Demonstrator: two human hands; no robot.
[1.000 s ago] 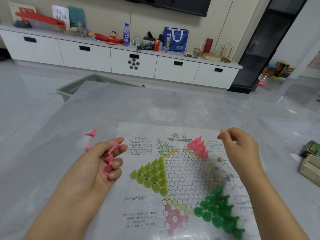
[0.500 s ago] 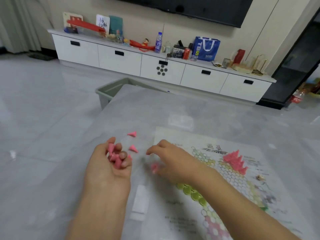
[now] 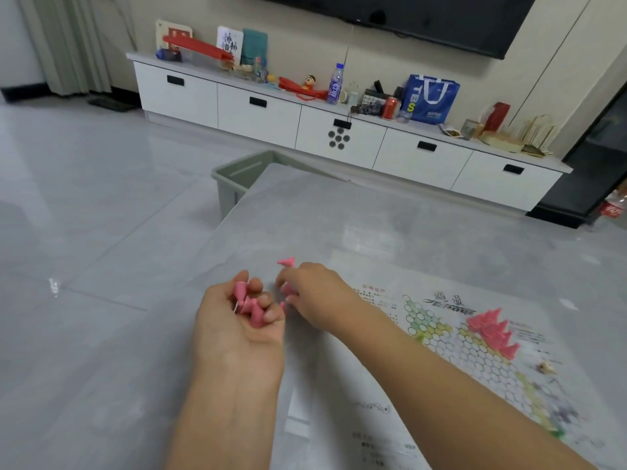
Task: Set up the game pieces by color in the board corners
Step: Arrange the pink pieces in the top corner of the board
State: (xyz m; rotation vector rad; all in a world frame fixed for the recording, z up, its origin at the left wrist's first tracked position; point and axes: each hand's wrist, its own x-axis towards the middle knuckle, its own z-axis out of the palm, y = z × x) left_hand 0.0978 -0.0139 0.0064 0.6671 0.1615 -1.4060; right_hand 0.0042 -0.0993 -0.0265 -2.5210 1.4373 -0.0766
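The left hand clutches several pink pawns; the right hand pinches up another near the counter's left edge. An overfull fist could spill pawns off that edge

Grey worktop; green bin at its far left edge. White cabinet along far wall: bottle, red can, blue bag.
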